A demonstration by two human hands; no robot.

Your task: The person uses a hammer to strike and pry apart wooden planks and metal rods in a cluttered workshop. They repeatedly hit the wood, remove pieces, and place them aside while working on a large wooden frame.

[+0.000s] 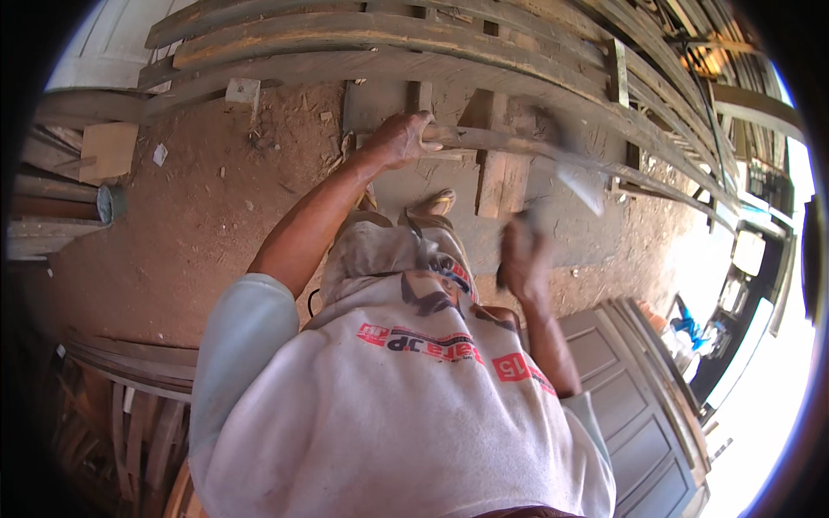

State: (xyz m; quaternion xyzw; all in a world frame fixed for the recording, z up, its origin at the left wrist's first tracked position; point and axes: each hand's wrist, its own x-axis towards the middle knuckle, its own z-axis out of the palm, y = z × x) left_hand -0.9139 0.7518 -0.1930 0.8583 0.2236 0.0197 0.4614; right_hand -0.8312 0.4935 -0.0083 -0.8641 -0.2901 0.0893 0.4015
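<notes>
My left hand [404,141] is closed round the near end of a long, narrow wooden strip [509,142], which runs off to the right across low wooden supports. Lower and to the right, my right hand [525,259] is smeared by motion, its fingers wrapped round a dark-handled tool [501,276]. A pale, blade-like shape [584,188] shows as a blur between this hand and the strip. Whether it belongs to the tool I cannot tell. Beneath the strip lies a short, thick wooden block [501,177].
Long stacked boards [380,30] stretch across the far side. A grey panelled door [630,406] leans at the lower right. More timber lies on the left, beside a pipe end [105,205]. Wood chips litter the dirt floor [199,250]. My sandalled foot [436,202] stands near the strip.
</notes>
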